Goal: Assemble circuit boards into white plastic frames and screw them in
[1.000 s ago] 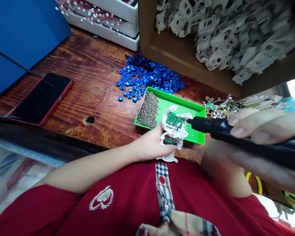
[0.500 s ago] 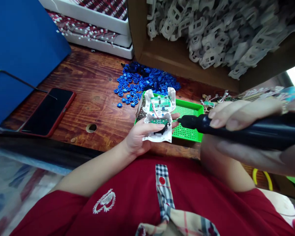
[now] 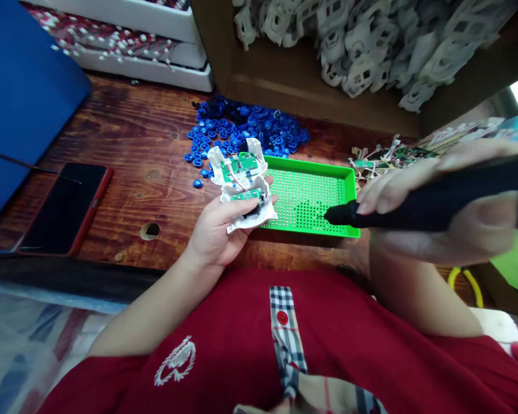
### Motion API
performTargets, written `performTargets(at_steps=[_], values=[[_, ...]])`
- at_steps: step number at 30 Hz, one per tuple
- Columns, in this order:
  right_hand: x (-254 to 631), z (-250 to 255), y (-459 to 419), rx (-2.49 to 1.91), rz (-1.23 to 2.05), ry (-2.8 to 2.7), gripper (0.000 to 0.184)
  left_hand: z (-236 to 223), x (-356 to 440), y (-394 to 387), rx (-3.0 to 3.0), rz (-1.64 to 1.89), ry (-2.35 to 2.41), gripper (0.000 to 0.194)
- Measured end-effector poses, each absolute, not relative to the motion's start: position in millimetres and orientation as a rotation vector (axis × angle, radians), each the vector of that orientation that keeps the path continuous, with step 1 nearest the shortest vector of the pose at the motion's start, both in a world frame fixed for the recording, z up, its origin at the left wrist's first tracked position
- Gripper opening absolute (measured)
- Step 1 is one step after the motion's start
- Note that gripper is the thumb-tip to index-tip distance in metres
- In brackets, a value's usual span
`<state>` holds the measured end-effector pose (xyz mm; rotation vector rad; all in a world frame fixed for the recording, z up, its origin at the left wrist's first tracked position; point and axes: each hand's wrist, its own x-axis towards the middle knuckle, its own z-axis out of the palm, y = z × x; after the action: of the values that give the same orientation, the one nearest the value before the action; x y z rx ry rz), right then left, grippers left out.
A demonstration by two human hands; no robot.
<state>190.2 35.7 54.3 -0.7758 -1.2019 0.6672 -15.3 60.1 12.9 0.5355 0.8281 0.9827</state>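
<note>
My left hand (image 3: 218, 233) is closed around a white plastic housing (image 3: 265, 214), its thumb pressed over the near half. Two halves of the housing lie folded apart, each with a green circuit board (image 3: 244, 165), and red and white wires run between them. In my right hand (image 3: 440, 201) is a black electric screwdriver (image 3: 431, 207), held level with its tip pointing left. That tip is over the green perforated tray (image 3: 311, 167), at the lower right of its grid of small holes; whether it touches I cannot tell. Part of the tray is hidden behind the housing.
Blue plastic buttons (image 3: 259, 127) lie heaped behind the tray. A cardboard box (image 3: 276, 80) of white shells stands at the back, beside white foam trays (image 3: 155, 69) of wires. A phone (image 3: 63, 210) lies left; wired boards (image 3: 384, 158) and yellow-handled pliers (image 3: 472, 284) are right.
My left hand has carried the housing left, away from the screwdriver tip, uncovering more of the green tray. The screwdriver now points down over the tray's holes. The whole view has shifted somewhat.
</note>
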Motion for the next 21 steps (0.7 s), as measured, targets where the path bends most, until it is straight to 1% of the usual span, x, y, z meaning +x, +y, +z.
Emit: performTargets(at_steps=[3, 5, 12, 14, 18, 21], values=[[191, 38, 38, -0.683, 0.621, -1.175, 0.023, 11, -13, 57, 0.593, 0.953, 0.848, 0.04], [192, 30, 36, -0.73, 0.643, -1.165, 0.023, 9, -9, 54, 0.603, 0.928, 0.871, 0.037], [190, 19, 32, -0.754, 0.668, -1.136, 0.019, 7, 1, 48, 0.59, 0.845, 0.885, 0.038], [189, 14, 33, -0.75, 0.657, -1.146, 0.02, 5, 2, 47, 0.595, 0.83, 0.867, 0.04], [189, 8, 34, -0.769, 0.659, -1.149, 0.02, -2, 2, 48, 0.607, 0.788, 0.837, 0.053], [189, 8, 34, -0.753, 0.643, -1.162, 0.02, -9, 1, 49, 0.682, 0.775, 0.839, 0.05]])
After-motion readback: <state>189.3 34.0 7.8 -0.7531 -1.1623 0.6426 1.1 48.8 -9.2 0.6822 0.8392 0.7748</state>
